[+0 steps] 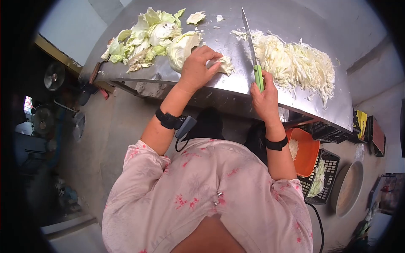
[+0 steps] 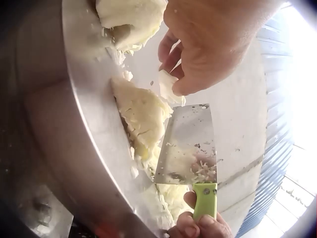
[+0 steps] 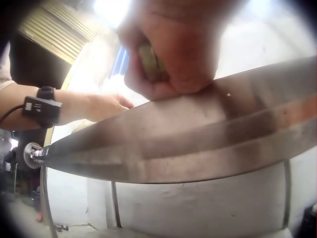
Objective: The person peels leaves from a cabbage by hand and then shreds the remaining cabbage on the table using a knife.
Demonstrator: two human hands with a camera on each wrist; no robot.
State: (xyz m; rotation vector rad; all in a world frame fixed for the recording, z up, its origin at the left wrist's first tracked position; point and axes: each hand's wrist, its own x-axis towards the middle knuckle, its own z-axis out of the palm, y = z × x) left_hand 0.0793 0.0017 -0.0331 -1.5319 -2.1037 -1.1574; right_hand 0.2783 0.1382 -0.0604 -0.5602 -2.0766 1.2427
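My left hand (image 1: 199,68) pinches a small pale piece of cabbage leaf (image 2: 170,89) between thumb and fingers, just above the metal table. Beside it, on the far side of the wrist, sits a cut cabbage half (image 1: 180,52). A cabbage chunk (image 2: 142,115) lies close to the table's front edge, between the left hand and the cleaver. With my right hand (image 1: 265,102) I grip the green handle of the cleaver (image 2: 189,144). Its broad blade points away from me, with bits of cabbage stuck on it. Right of the blade lies a long heap of shredded cabbage (image 1: 295,63).
Loose outer cabbage leaves (image 1: 147,36) are piled at the left of the metal table (image 1: 228,25). Below its right side stand an orange basin (image 1: 310,145), a black crate (image 1: 331,175) with cabbage in it and a round metal pan (image 1: 356,181).
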